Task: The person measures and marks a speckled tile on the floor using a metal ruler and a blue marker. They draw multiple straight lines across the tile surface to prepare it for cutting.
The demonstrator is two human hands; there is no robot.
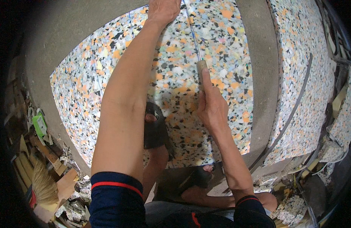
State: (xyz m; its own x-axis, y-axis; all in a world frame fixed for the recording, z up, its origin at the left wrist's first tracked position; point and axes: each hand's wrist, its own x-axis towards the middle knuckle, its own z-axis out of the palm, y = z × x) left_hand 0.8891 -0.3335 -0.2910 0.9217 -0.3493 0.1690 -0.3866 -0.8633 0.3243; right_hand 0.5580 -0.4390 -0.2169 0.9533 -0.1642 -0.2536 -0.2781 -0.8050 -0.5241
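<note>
A large speckled foam sheet [171,72] in white, orange, black and blue lies flat in front of me. Blue lines run along it. My right hand [214,110] is closed around the handle of a long, thin-bladed knife [202,66], with the index finger stretched along the handle. The blade points away from me, lying along a blue line on the sheet. At the far edge of the view, my left hand [164,11] is over the foam just left of the blade; its fingers are cut off by the frame. My left foot, in a dark sandal [154,133], is on the sheet.
On the right lies another speckled foam sheet [316,114] with a dark, narrow strip [302,87] on it. A straw broom [45,184], a green packet [39,125] and wood pieces crowd the left. Foam scraps [293,211] lie at lower right. Grey surface [261,49] shows between the sheets.
</note>
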